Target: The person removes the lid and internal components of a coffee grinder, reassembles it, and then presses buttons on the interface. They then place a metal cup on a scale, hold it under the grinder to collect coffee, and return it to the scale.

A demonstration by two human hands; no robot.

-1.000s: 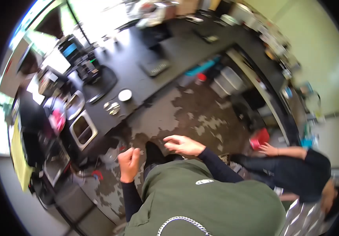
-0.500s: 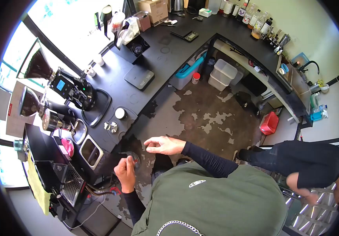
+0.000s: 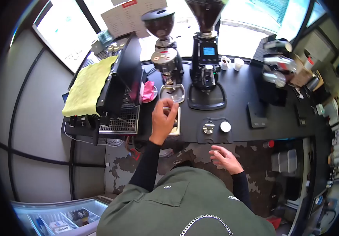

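Observation:
My left hand (image 3: pixel 162 125) is raised in front of the counter, fingers curled in and thumb close to them, with no object visible in it. It partly covers a rectangular metal-rimmed bin (image 3: pixel 178 122) set at the counter's edge. Low in front of the counter, my right hand (image 3: pixel 225 159) is empty, its fingers stretched out. Above that hand, a metal tamper (image 3: pixel 208 127) and a white-topped round piece (image 3: pixel 225 126) rest on a dark tamping mat (image 3: pixel 215 137). Behind stand two coffee grinders, one silver-topped (image 3: pixel 165 59) and one with a lit blue screen (image 3: pixel 205 59).
On the left, a yellow-green cloth (image 3: pixel 88 84) drapes over a black espresso machine (image 3: pixel 128 74). A pink cloth (image 3: pixel 148 91) lies beside it. White cups (image 3: pixel 238 64) and a flat black scale (image 3: pixel 257 115) are to the right. An open-topped chiller (image 3: pixel 61 214) is at lower left.
My view and body have turned left, so the espresso machine and grinders now face me. My left hand has risen in front of the bin; the other person is out of view.

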